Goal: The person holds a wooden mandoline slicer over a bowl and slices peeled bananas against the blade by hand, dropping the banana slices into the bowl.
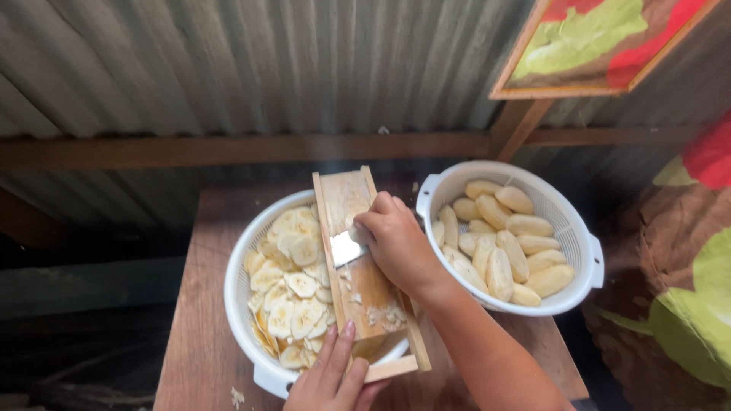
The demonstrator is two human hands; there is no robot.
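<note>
Fingers (371,221) of right hand (394,245): curled together, pressed down on the board of a wooden slicer (364,268), just beside the metal blade (345,247). Whether a piece of fruit sits under the palm: cannot tell, hidden by the hand.

Fingers (336,352) of left hand (332,378): extended, lying close together, tips resting on the near end of the slicer board. Not closed around anything.

Wooden slicer: long narrow board with raised side rails, laid tilted across the rim of the left basin, far end up toward the wall, near end at the lower basin edge. Scraps of pale pulp stuck to the board below the blade.

Left basin (237,304): white, perforated wall, standing on a brown wooden table (194,335). Holds a pile of thin pale-yellow banana slices (293,293), lying left of and partly beneath the slicer.

Right basin (580,243): white, perforated, with side handles, just beside the left basin, right of the right hand. Holds whole peeled bananas (509,243), stacked loosely.

Behind the table: corrugated metal wall (251,68) with a horizontal wooden beam (228,148). To the right: patterned cloth in red, green and brown (685,289).
</note>
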